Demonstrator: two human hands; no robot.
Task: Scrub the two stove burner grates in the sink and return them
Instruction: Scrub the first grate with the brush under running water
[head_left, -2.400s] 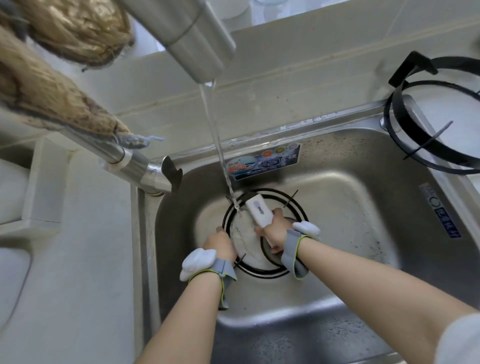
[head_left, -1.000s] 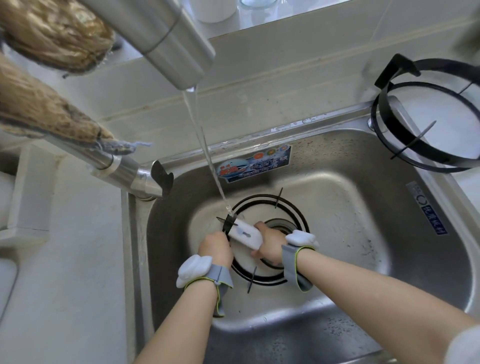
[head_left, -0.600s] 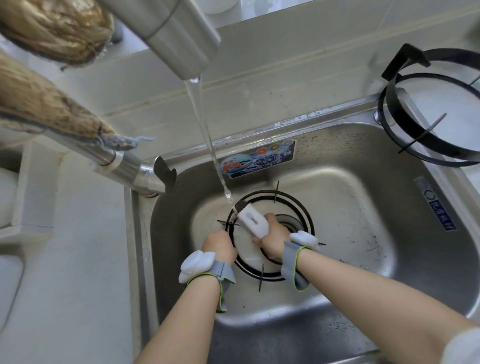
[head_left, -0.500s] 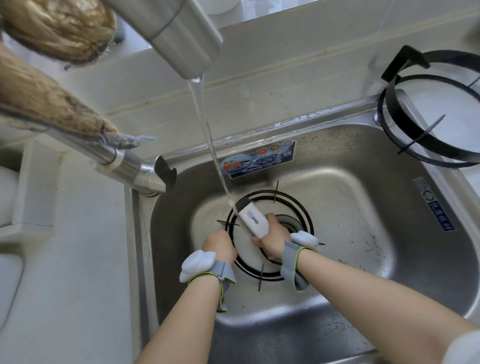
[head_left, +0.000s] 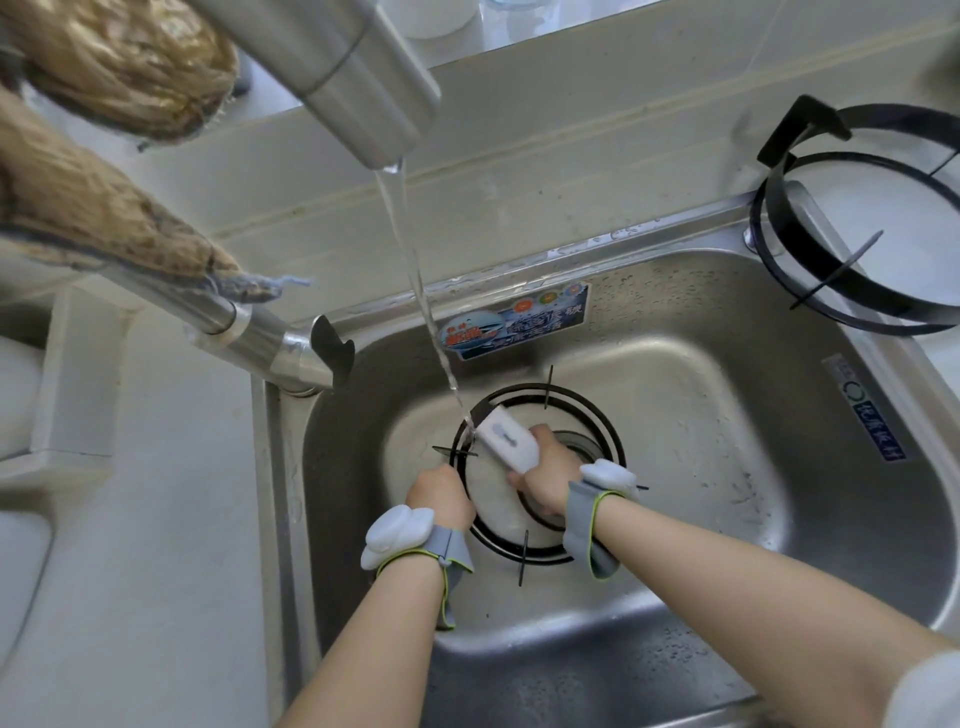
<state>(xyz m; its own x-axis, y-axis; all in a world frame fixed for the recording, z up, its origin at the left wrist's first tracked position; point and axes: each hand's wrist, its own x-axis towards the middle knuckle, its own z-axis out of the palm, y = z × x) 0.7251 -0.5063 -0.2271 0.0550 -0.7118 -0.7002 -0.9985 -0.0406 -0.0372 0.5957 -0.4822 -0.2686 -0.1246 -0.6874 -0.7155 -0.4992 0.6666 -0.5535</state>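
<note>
A black round burner grate (head_left: 597, 415) lies flat in the bottom of the steel sink (head_left: 779, 467). My left hand (head_left: 440, 493) grips the grate's left rim. My right hand (head_left: 550, 475) holds a white scrub brush (head_left: 506, 439) over the grate's upper left part, right where the tap water lands. The second black grate (head_left: 810, 280) rests on the counter at the sink's back right corner, partly over the rim.
A steel tap spout (head_left: 358, 88) hangs over the sink with water (head_left: 415, 270) running. A second steel pipe (head_left: 260, 343) with a brown fibre scrubber (head_left: 93, 218) draped on it crosses the left. White counter lies to the left.
The brush swung from lying crosswise at the grate's left rim to pointing up-left under the stream. The grate turned slightly. My left hand stayed on the rim.
</note>
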